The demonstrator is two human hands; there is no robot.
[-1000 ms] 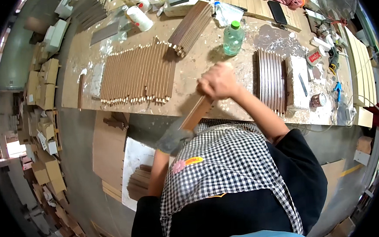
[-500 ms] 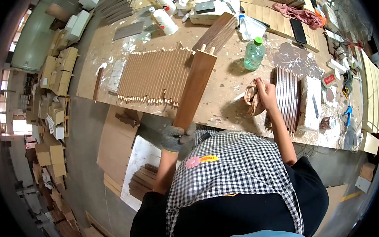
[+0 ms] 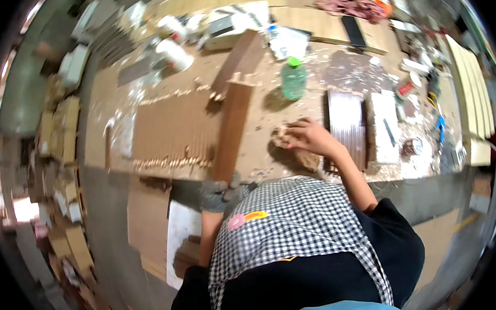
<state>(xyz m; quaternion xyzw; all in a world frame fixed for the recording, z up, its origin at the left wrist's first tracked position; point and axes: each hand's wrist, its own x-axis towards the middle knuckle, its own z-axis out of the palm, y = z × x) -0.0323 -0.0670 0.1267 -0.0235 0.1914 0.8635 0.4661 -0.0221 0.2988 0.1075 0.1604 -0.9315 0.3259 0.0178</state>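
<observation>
Though blurry, left fingers (image 3: 234,183) tight on one board (image 3: 234,130), right (image 3: 303,131) on one likely cloth (image 3: 307,159).

Black sleeves (image 3: 397,231), checked apron (image 3: 303,225), 1 grey glove (image 3: 212,198)

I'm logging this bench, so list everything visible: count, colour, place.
workbench: 1, tan, across centre
board: 1, brown, in left hand
cloth: 1, tan, at right hand
slat row: 1, brown, workbench left
slat stack: 1, brown, beyond board
slat bundle: 1, dark brown, workbench right
block: 1, white, beside slat bundle
bottle: 1, green, upper middle
phone: 1, black, upper right
fabric: 1, pink, beyond phone
containers: 2, white, upper left
boxes: several, brown, far left
some small items: too blurred
apron: 1, black and white, lower centre
left hand: 1, grey glove, on board
right hand: 1, bare, on cloth
</observation>
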